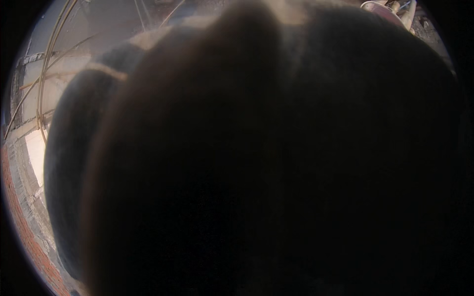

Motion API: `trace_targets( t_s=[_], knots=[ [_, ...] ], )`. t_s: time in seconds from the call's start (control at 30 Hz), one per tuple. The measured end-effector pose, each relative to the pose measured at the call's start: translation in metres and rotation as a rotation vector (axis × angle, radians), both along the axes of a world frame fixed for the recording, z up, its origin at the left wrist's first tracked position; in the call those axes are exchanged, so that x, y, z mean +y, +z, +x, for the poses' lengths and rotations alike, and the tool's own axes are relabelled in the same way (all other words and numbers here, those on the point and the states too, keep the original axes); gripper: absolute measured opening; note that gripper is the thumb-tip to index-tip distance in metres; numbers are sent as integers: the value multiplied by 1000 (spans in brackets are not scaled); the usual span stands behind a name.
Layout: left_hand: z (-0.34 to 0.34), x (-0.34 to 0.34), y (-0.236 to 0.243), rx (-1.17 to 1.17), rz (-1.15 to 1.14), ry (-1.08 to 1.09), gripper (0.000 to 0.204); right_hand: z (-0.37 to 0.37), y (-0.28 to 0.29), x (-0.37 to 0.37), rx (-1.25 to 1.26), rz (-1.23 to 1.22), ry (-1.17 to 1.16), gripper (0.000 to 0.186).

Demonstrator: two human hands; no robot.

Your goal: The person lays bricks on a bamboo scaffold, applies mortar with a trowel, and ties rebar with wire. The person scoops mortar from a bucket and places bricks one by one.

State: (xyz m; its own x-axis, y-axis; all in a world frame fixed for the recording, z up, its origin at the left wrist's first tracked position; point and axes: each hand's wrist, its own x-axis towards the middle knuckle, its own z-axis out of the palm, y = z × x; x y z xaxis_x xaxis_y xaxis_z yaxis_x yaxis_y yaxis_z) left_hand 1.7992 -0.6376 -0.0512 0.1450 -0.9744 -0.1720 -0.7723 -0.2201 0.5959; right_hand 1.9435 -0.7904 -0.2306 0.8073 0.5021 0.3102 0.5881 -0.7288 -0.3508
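A large dark, blurred shape very close to the camera covers most of the head view. Its rounded edges resemble fingers or dark cloth, but I cannot tell which. A bluish-grey part bulges out along its left side. Neither my left hand nor my right hand can be made out clearly, so any hold they have is hidden.
Thin pale cables or rods run down the left side, over greyish slabs. A bright white panel lies below them, with reddish brickwork along the lower left rim. At the top right sits a pinkish rounded container beside pale stick-like pieces.
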Motion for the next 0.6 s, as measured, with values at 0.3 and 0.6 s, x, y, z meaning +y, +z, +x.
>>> trace_targets(
  t_s=[0.3,0.6],
  knots=[
    [-25,-4,33,111,-40,-34,46,-4,18,8,-48,-27,-72,12],
    [-55,1,102,452,-334,105,58,-14,51,29,49,-109,-205,33]
  ],
)
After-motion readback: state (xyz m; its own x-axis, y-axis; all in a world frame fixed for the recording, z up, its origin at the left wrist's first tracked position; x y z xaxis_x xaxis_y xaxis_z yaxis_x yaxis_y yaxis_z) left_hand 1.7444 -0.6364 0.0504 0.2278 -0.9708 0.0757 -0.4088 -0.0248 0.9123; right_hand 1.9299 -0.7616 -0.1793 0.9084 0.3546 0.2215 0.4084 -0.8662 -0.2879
